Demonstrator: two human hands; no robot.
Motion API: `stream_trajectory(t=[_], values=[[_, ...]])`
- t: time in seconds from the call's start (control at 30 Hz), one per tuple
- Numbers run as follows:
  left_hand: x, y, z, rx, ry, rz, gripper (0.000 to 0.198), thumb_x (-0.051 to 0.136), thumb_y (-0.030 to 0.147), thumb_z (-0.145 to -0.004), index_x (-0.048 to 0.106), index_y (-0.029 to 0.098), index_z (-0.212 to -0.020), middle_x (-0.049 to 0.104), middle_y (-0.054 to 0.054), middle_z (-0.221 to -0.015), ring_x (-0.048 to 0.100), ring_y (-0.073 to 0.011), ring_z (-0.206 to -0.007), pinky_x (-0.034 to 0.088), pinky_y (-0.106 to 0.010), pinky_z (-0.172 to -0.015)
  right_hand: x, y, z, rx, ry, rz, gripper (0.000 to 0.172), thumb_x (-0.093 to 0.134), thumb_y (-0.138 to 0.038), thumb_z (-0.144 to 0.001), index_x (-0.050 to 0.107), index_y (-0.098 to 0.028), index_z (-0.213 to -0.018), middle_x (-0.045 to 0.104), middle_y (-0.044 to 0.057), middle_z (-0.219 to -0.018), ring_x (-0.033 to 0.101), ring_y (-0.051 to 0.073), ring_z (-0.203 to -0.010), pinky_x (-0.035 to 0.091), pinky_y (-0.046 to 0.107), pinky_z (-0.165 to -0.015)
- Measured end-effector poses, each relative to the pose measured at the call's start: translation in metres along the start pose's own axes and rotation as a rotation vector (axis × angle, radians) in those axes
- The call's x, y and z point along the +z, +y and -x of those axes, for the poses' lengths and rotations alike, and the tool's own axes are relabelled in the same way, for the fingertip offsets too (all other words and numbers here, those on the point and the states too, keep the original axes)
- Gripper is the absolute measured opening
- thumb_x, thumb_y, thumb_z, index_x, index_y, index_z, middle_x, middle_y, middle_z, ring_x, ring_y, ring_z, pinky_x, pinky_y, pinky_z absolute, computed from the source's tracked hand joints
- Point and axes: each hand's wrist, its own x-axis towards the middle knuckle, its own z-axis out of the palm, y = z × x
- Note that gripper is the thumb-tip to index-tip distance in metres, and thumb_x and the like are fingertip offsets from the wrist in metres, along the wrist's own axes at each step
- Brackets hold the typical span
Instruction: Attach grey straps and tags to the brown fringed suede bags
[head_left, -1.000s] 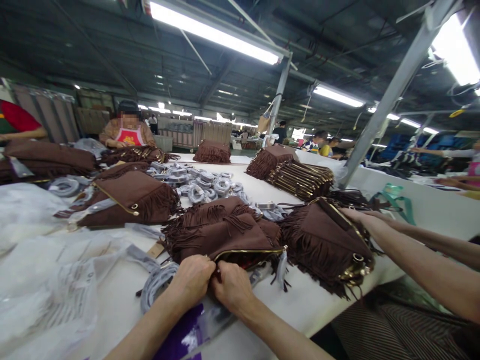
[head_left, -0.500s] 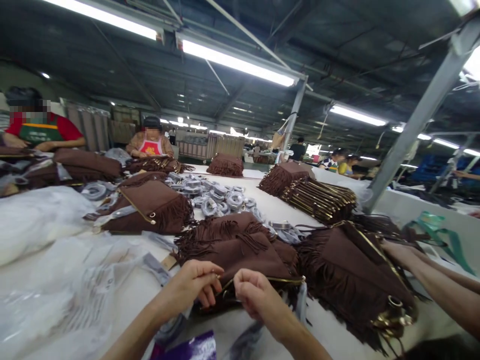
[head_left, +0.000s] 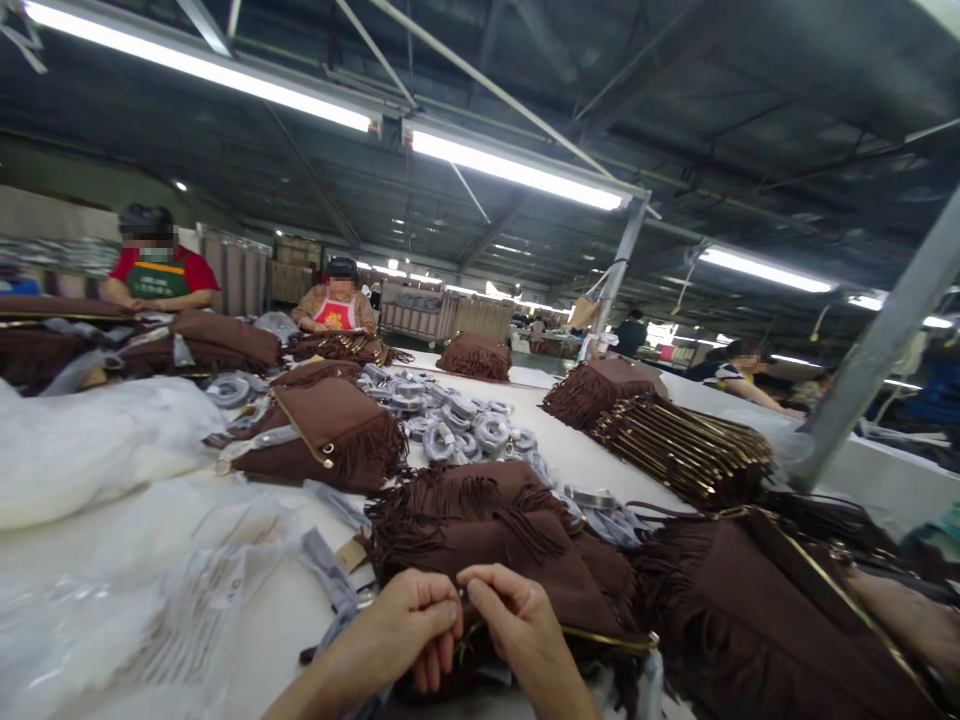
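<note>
A brown fringed bag with a gold zipper lies on the table in front of me. Above its near edge, my left hand is closed in a pinch, thumb against fingertips. My right hand pinches close beside it, the fingertips of both almost meeting. Something small and dark shows between them, too small to name. Part of the bag's near side is hidden behind my hands.
Grey wrapped strap coils lie beyond the bag. Another brown bag sits left of them, near clear plastic bags. At right, a co-worker's hand reaches into a fringed bag. Stacked bags stand behind.
The view has swung left, so the scene sits further right. My two hands have come closer together, fingertips nearly touching. The co-worker's hand at right remains at its bag.
</note>
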Motion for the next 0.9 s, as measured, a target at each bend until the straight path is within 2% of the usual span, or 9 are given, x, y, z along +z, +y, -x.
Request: stream_trajectory(t=[0.13,0.27,0.33,0.4,0.5,0.73,0.9], values=[[0.002,-0.001,0.0,-0.003,0.004,0.026,0.035,0.055,0.053,-0.065,0.05,0.019,-0.066,0.053,0.004,-0.046,0.046,-0.007,-0.034,0.035,-0.017,-0.036,0.002,0.004,0.004,-0.062,0.014,-0.037,0.022,0.071,-0.04,-0.075,0.075,-0.018,-0.075,0.063,0.002,-0.069,0.058,0.017,-0.067,0.045,0.026,-0.064],[0.0,-0.004,0.0,0.004,-0.016,0.072,0.03,0.054,0.047,-0.067,0.05,0.018,-0.068,0.06,0.001,-0.052,0.053,-0.0089,-0.039,0.039,-0.018,-0.039,0.006,0.005,0.005,-0.044,0.026,-0.122,0.027,0.073,-0.044,-0.074,0.07,-0.018,-0.069,0.06,0.0,-0.062,0.054,0.015,-0.06,0.044,0.024,-0.058],[-0.002,-0.006,-0.001,0.022,-0.018,0.103,0.024,0.054,0.039,-0.067,0.05,0.017,-0.075,0.064,-0.001,-0.057,0.057,-0.0106,-0.042,0.043,-0.019,-0.041,0.004,0.007,0.005,-0.029,0.034,-0.129,0.031,0.072,-0.047,-0.074,0.069,-0.017,-0.069,0.061,0.0,-0.063,0.054,0.015,-0.061,0.044,0.025,-0.059],[-0.003,-0.007,-0.002,0.047,0.005,0.126,0.022,0.053,0.032,-0.066,0.045,0.02,-0.082,0.067,0.0,-0.058,0.059,-0.012,-0.042,0.045,-0.02,-0.041,0.002,0.01,0.004,-0.011,0.046,-0.111,0.031,0.071,-0.048,-0.074,0.069,-0.017,-0.07,0.062,0.001,-0.064,0.054,0.015,-0.061,0.044,0.025,-0.06],[-0.004,-0.009,-0.004,0.057,0.041,0.15,0.021,0.052,0.028,-0.066,0.038,0.022,-0.08,0.067,0.002,-0.056,0.059,-0.0129,-0.041,0.045,-0.02,-0.04,0.0,0.011,0.005,-0.016,0.063,-0.058,0.027,0.071,-0.044,-0.074,0.07,-0.017,-0.072,0.064,0.002,-0.067,0.055,0.016,-0.065,0.044,0.025,-0.062],[-0.002,-0.004,-0.004,0.047,0.114,0.149,0.016,0.059,0.03,-0.061,0.053,0.016,-0.068,0.065,0.0,-0.057,0.061,-0.0116,-0.046,0.047,-0.02,-0.045,0.003,0.007,0.011,-0.071,0.111,-0.004,0.02,0.067,-0.036,-0.078,0.069,-0.017,-0.07,0.063,0.001,-0.067,0.056,0.016,-0.065,0.044,0.023,-0.061],[-0.001,-0.005,0.0,0.016,0.085,0.108,0.014,0.058,0.027,-0.06,0.055,0.016,-0.068,0.066,0.0,-0.059,0.063,-0.0129,-0.05,0.049,-0.021,-0.049,0.003,0.007,0.014,-0.105,0.105,0.068,0.015,0.064,-0.028,-0.079,0.068,-0.019,-0.069,0.062,0.001,-0.067,0.056,0.016,-0.066,0.043,0.023,-0.062]])
